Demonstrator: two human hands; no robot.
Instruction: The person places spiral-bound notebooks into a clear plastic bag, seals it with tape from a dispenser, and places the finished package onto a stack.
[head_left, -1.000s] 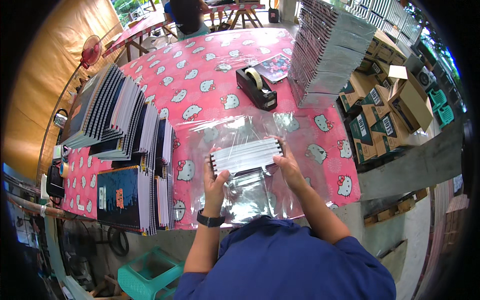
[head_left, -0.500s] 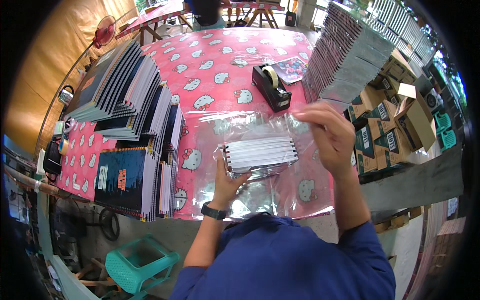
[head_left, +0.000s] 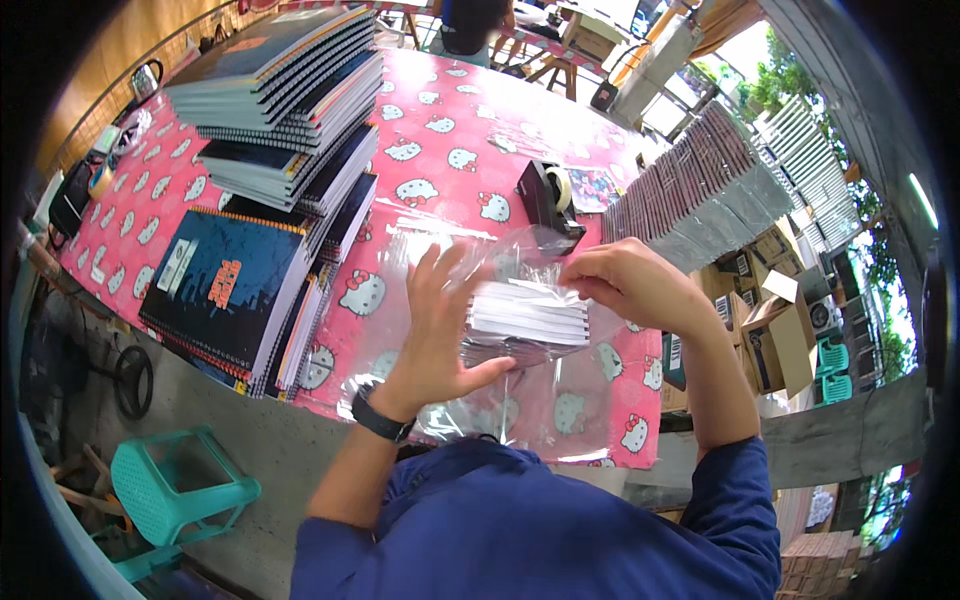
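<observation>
A small bundle of spiral notebooks (head_left: 528, 318) stands on edge in front of me, white page edges facing up. Clear plastic film (head_left: 535, 425) lies under and around it, with a loose part raised at its far side. My left hand (head_left: 432, 335) is at the bundle's left side, fingers spread, slightly blurred, and its thumb points along the near side. At the far right corner, my right hand (head_left: 640, 285) is closed in a pinch on the film. Just beyond the bundle stands a black tape dispenser (head_left: 550, 208) with a roll of tape.
Piled dark-covered spiral notebooks (head_left: 225, 285) fill the table's left side. A tall stack of plastic-wrapped notebooks (head_left: 690, 190) leans at the right, near cardboard boxes (head_left: 775, 335). A green plastic stool (head_left: 185, 485) stands at lower left. Another person (head_left: 468, 25) is at the far table.
My right hand has come down from above the film and pinches it at the bundle's far right. My left hand has opened and lifted its fingers. The view has turned.
</observation>
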